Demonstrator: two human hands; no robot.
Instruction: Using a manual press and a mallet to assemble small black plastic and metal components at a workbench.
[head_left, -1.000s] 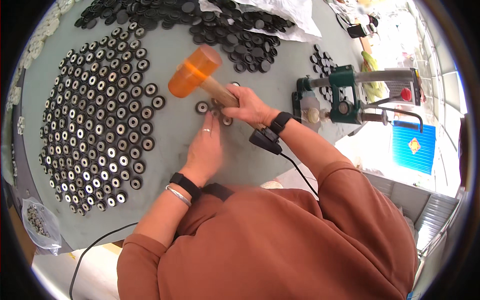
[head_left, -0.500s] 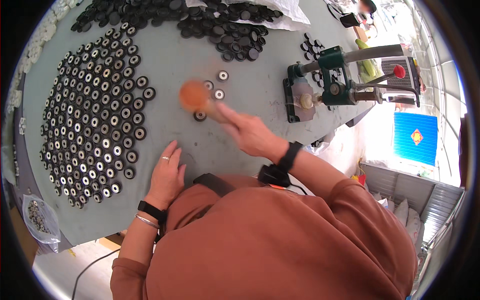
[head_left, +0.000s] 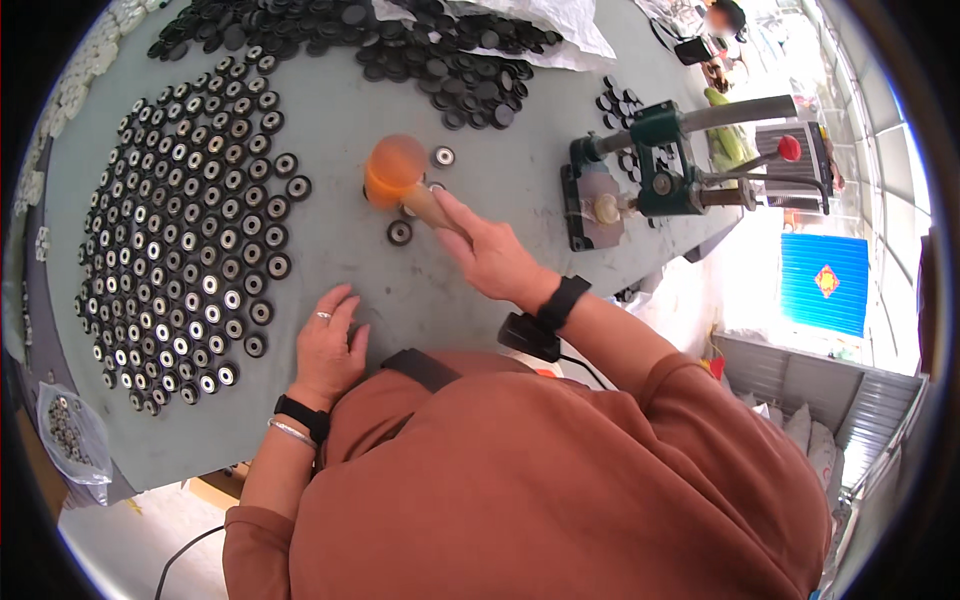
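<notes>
My right hand (head_left: 497,262) is closed round the light handle of an orange-headed mallet (head_left: 396,170), whose head is over the middle of the grey table. A black wheel with a metal centre (head_left: 399,232) lies just below the head. To its upper right rests a small metal bearing (head_left: 444,156); other pieces there are partly covered by the mallet. My left hand (head_left: 328,350) lies on the table near my body, fingers slightly apart and holding nothing. Left of it, many similar black wheels (head_left: 190,240) stand in close rows, bright metal bearings in their centres.
Black caps (head_left: 470,80) are heaped along the far side beside a white bag (head_left: 575,30). A green hand press (head_left: 658,160) with a red-knobbed lever stands on the right. At the left corner hangs a clear bag of small metal parts (head_left: 75,435). Another person (head_left: 725,18) appears far right.
The mallet head has shifted slightly up and right, uncovering more of the black wheel below it. My left hand stays at nearly the same place on the table.
</notes>
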